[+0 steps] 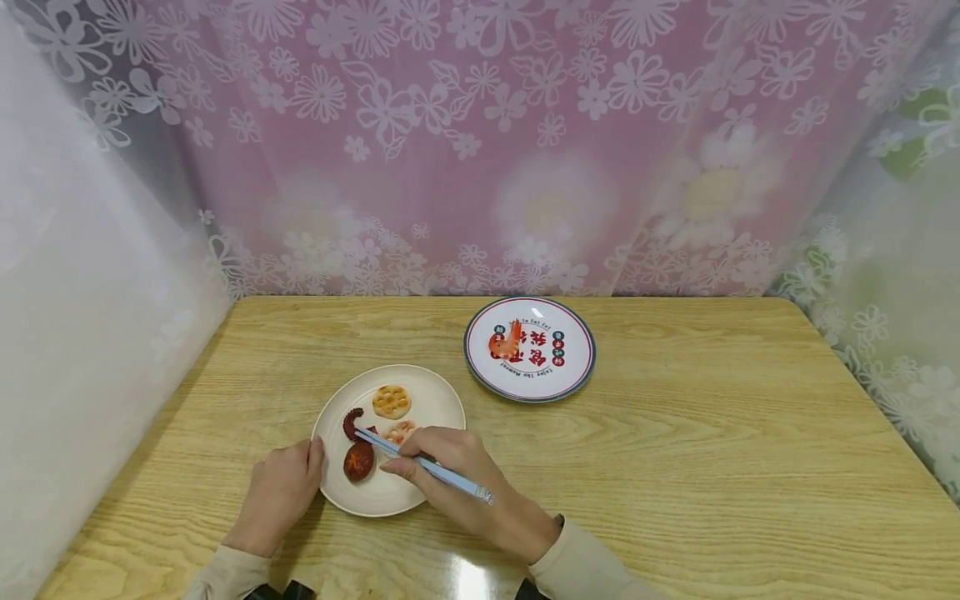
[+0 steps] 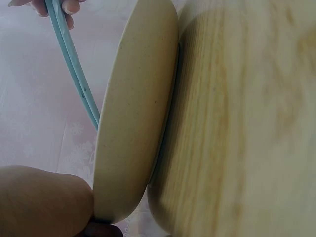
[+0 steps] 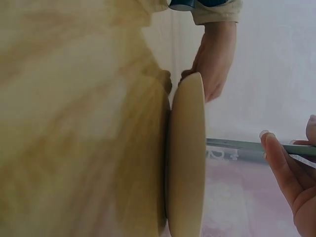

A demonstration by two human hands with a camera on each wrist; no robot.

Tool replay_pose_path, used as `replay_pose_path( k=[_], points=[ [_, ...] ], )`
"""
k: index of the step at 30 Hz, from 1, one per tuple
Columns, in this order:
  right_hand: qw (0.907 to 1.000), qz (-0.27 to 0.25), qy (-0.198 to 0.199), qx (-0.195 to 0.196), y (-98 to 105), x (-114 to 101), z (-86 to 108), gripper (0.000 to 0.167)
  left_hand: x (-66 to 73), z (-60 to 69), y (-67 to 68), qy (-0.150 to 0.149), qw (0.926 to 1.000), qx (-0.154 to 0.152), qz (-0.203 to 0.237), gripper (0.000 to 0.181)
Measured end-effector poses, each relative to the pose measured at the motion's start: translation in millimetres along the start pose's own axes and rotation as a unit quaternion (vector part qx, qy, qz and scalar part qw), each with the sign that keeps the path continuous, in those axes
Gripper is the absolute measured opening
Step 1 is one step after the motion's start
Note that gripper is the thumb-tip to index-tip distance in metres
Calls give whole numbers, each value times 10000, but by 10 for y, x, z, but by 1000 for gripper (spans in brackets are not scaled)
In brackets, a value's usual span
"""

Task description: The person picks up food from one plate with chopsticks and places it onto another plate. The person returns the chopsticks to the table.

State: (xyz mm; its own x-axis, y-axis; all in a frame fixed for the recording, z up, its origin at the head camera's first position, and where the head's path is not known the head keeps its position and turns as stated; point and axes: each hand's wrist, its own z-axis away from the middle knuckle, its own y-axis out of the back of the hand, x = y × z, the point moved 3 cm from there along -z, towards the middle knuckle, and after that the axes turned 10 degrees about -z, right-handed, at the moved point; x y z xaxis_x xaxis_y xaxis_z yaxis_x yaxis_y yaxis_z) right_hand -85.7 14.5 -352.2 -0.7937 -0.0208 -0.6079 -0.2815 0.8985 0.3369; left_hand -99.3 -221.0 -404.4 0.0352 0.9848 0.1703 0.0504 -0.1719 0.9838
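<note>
My left hand (image 1: pixel 282 487) pinches the left rim of a cream plate (image 1: pixel 352 499); in the left wrist view, the thumb (image 2: pixel 44 200) lies at the rim with a fingertip beneath. Light blue chopsticks (image 1: pixel 450 477) are held in my right hand (image 1: pixel 468 483), their tips down in the plate beside a dark red octopus tentacle (image 1: pixel 350 423). Whether the tips grip it I cannot tell. Below it sits a brown mushroom cap (image 1: pixel 358 462) with a star-shaped cut. A yellow lotus root slice (image 1: pixel 392 402) lies at the top, and a paler slice (image 1: pixel 398 431) is partly behind the right hand.
A white plate (image 1: pixel 480 367) with a blue rim and red lettering stands farther back, right of the cream one. A shrimp (image 1: pixel 507 342) lies on its left part. Both rest on a wooden table (image 1: pixel 712 433), with a floral curtain (image 1: pixel 555 150) behind.
</note>
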Motion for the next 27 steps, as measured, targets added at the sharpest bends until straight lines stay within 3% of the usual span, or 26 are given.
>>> replay_pose_path(
  k=[12, 18, 27],
  points=[
    [9986, 511, -166, 8, 370, 32, -93, 12, -2, 2, -3, 18, 10000, 14, 23, 43],
    [9946, 1000, 198, -196, 562, 68, -117, 16, -3, 8, 1, 13, 10000, 41, 48, 42],
    [9868, 1551, 464, 54, 757, 92, -123, 17, -4, 13, 0, 60, 9999, -102, 89, 42]
  ],
)
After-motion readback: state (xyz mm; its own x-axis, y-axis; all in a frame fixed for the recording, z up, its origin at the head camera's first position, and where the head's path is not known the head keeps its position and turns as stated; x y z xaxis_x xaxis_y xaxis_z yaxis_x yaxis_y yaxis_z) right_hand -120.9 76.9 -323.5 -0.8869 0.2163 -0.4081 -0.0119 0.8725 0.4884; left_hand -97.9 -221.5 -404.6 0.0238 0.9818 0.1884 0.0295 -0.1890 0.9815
